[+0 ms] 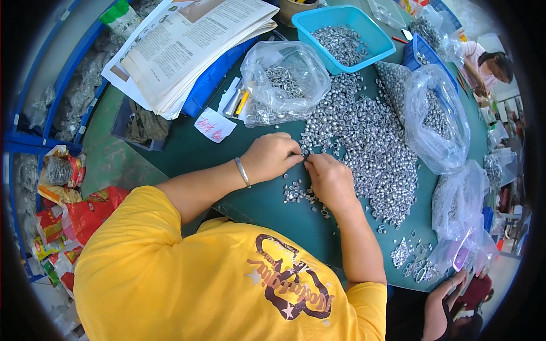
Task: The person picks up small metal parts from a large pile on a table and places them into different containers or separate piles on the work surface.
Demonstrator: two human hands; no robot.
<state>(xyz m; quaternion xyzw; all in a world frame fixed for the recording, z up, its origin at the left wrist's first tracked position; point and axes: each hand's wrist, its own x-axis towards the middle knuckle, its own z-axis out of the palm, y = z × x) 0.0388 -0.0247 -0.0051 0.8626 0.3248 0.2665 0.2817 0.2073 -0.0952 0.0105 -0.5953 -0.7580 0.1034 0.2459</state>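
Note:
A wide pile of small silver metal pieces (378,150) covers the middle of the green table. At its left edge my left hand (272,156), with a bangle at the wrist, has thumb and fingers pinched together. Close beside it on the right, my right hand (331,181) is also pinched, its fingertips near the left ones at the pile's edge. Whatever lies between the fingers of either hand is too small to make out. Below the fingertips sits a little separate cluster of the same metal pieces (296,193), partly covered by my right hand.
A turquoise basin (345,67) of pieces stands at the back. Clear plastic bags of pieces (287,85) (437,122) flank the pile. Newspapers (196,54) lie back left beside a marked paper slip (215,125). Other people sit at the right, a hand (454,284) near the table edge.

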